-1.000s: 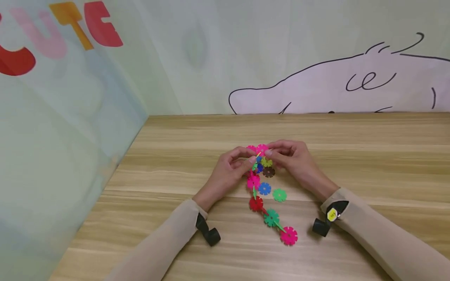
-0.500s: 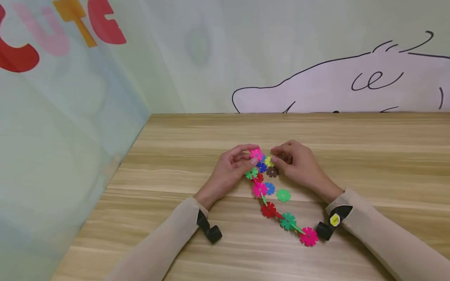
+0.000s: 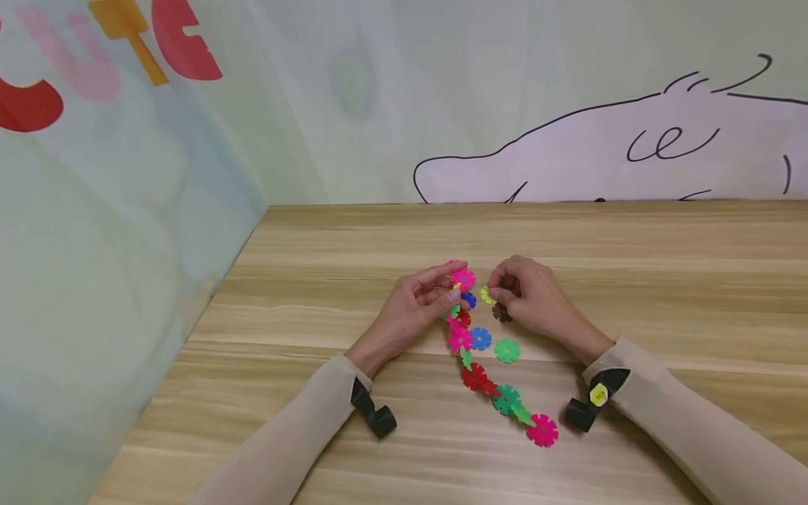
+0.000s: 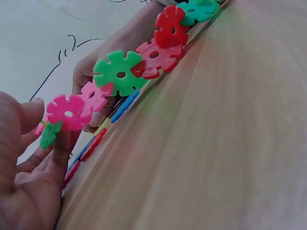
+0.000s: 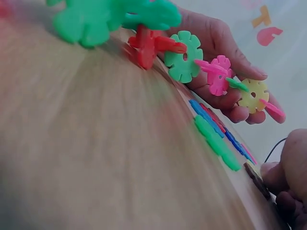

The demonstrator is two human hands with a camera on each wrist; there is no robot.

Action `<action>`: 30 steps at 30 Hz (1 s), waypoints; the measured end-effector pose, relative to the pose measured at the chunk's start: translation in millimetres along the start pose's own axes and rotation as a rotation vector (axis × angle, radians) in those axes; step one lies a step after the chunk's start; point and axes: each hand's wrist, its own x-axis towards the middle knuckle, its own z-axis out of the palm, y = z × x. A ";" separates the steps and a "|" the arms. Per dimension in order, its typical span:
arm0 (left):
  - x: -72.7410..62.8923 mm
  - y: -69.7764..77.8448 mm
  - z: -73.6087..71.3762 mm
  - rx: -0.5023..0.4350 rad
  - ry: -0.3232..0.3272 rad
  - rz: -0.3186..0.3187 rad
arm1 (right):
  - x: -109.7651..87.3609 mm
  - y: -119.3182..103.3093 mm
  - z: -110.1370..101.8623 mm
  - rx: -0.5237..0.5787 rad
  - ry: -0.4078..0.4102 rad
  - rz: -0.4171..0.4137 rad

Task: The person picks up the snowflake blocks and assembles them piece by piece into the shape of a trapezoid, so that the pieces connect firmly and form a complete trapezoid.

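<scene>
My left hand (image 3: 416, 298) holds the upper end of a chain of slotted snowflake building discs (image 3: 473, 376) between thumb and fingers. Pink, yellow, green and red discs interlock along it, and its tail slants down to a pink end disc (image 3: 542, 430). In the right wrist view, a yellow chain disc (image 5: 253, 97) lies against the left fingers, with a pink disc (image 5: 272, 110) slotted into its edge. To the right, my right hand (image 3: 533, 294) pinches a loose yellow disc (image 3: 486, 294) at the table. A brown disc (image 3: 501, 313) lies under its fingers, partly hidden.
Loose on the wooden table (image 3: 353, 245) lie a blue disc (image 3: 481, 339) and a green disc (image 3: 508, 351). Dark blue and red discs sit partly hidden beside the left hand. A printed wall backdrop (image 3: 353, 126) borders the table's back and left.
My right hand has moved off the chain's top down to the loose yellow disc; yellow and brown discs have shifted slightly right. The left hand keeps the chain, whose tail has swung right.
</scene>
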 end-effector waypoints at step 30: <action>1.7 -0.8 1.1 -0.032 -0.057 0.011 | -0.9 3.8 -4.5 0.355 0.149 0.044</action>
